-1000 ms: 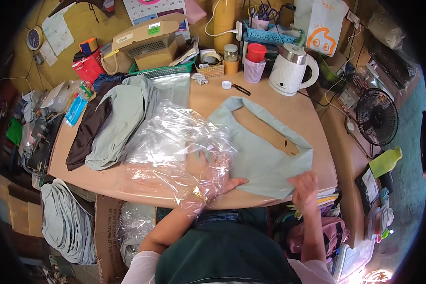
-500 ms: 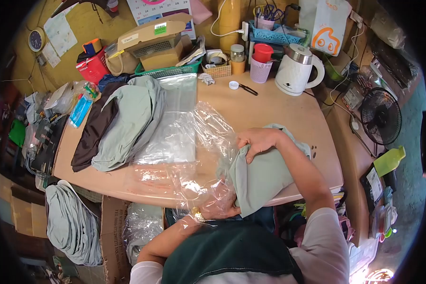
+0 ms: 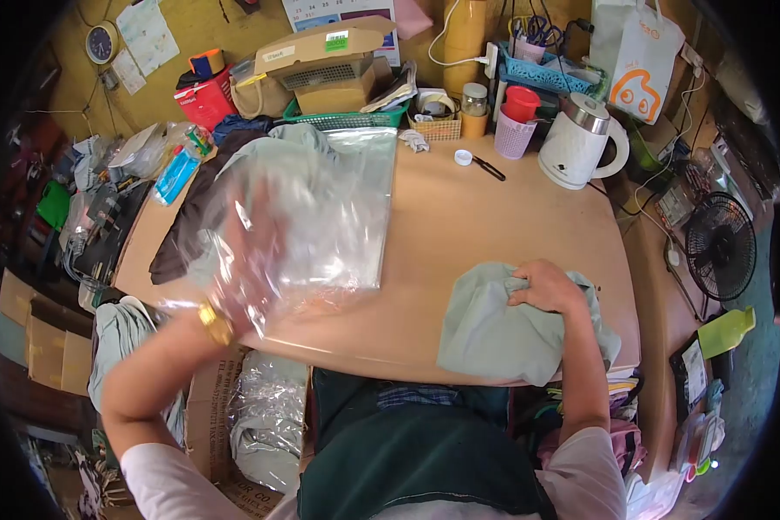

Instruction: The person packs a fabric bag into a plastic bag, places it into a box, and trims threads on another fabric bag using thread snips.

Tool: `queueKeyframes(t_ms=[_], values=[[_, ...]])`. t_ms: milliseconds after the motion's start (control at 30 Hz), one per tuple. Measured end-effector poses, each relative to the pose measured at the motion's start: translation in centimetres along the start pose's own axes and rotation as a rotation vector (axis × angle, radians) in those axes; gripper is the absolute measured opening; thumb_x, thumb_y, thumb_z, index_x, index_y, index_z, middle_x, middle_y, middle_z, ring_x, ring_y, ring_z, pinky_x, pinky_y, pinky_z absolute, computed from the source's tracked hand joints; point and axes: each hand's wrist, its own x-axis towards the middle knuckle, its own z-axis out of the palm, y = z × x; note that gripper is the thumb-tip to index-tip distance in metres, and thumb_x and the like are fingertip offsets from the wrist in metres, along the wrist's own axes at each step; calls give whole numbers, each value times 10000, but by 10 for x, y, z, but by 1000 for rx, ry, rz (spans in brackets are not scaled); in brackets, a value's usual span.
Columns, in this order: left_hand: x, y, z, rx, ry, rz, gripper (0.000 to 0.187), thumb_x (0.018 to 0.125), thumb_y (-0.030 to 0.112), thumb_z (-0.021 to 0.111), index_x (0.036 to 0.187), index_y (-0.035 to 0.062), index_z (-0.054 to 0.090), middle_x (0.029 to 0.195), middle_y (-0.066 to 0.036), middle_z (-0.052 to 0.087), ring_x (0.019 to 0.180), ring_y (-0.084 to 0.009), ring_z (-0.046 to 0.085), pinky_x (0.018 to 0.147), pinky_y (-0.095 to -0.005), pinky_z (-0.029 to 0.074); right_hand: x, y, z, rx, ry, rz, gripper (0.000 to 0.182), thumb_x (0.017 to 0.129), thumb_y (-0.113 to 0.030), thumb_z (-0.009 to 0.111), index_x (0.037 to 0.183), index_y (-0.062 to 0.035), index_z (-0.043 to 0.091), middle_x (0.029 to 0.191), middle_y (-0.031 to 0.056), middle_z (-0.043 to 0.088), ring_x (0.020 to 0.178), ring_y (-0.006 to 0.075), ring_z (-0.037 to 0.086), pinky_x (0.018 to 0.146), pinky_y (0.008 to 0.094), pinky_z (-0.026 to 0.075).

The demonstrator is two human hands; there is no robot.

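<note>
On the table's right side lies a folded grey-green cloth [image 3: 481,321], soft and rumpled, hanging slightly over the front edge. My right hand [image 3: 546,286] rests on top with its fingers curled into the fabric, gripping it. At the left, my left hand [image 3: 260,238] is smeared by motion, a clear plastic bag [image 3: 238,299] loosely around it; its fingers cannot be made out. Behind that hand are a pile of grey-green cloth [image 3: 308,143], a dark brown cloth [image 3: 182,230] and flat clear plastic bags [image 3: 364,208].
A white kettle [image 3: 576,143], purple cup [image 3: 513,134] and black pen-like tool [image 3: 490,171] stand or lie toward the back right. Along the back is a green basket [image 3: 347,120] with boxes. Below the front edge, a carton [image 3: 212,407] holds plastic-wrapped cloth. A fan [image 3: 721,247] is at right.
My left hand has moved left and away from the cloth, taking the clear bag with it. My right hand has shifted right with the grey-green cloth, which lies flatter. The view has shifted too.
</note>
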Motion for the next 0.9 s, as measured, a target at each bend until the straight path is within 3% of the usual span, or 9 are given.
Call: queueKeyframes(t_ms=[167,233,333,400,533,667,733,767,900], values=[[53,-23,-61,-93,262,-105,374,869,321,552,1150,80,608,1223,-136,582,1188,-275,505,1026,-493,347,-31,9,1,50,558,134,400,684,-229,782,989,9,682,937,237,647,940,393,612,808,445,480],[61,-1,-49,-219,141,-125,372,868,315,538,1148,81,610,1254,-137,571,1241,-271,480,1059,-503,316,-42,16,-5,38,609,181,416,691,-220,779,1001,35,668,950,242,654,903,392,625,788,431,490],[47,33,24,362,-246,568,304,779,140,550,1048,93,684,1211,-43,623,1336,-208,414,1158,-629,96,-67,28,-17,-18,804,226,421,715,-205,768,1006,72,647,954,257,658,866,395,637,768,423,495],[46,17,11,318,-375,322,273,799,141,540,1021,107,695,1221,-51,628,1397,-191,325,1165,-622,38,-85,30,-25,-22,952,230,409,731,-200,760,999,84,639,946,266,654,866,399,636,767,429,491],[57,-12,-24,87,312,108,223,820,235,606,965,105,713,1078,-39,694,1291,-243,480,1157,-607,49,-106,26,-36,70,1068,282,253,776,-127,737,875,63,601,746,190,587,691,250,567,664,343,450],[62,-18,-54,-46,258,-89,147,814,176,613,894,77,687,1036,-95,699,1220,-271,541,1141,-570,155,-101,-2,-40,366,1302,48,167,813,-76,720,812,32,592,671,42,536,664,96,441,612,250,393],[64,-21,-55,-64,502,-198,70,783,80,631,849,76,609,973,-90,707,1158,-287,583,1122,-556,201,-101,-24,-42,456,1283,-5,153,816,-69,716,809,27,597,697,17,552,682,86,449,624,243,397],[66,-28,-47,-73,426,-294,396,731,-25,630,1105,103,605,952,-44,676,1224,-273,544,1137,-526,223,-100,-36,-43,541,1261,-55,138,820,-62,712,806,22,603,723,-7,568,699,76,457,636,236,402],[64,-23,-57,-203,579,-158,599,663,-119,516,1221,100,528,1228,-96,596,1311,-288,454,1148,-551,167,-72,-74,-34,661,1290,-158,129,819,-53,706,816,28,606,770,2,590,714,74,474,652,235,414]])
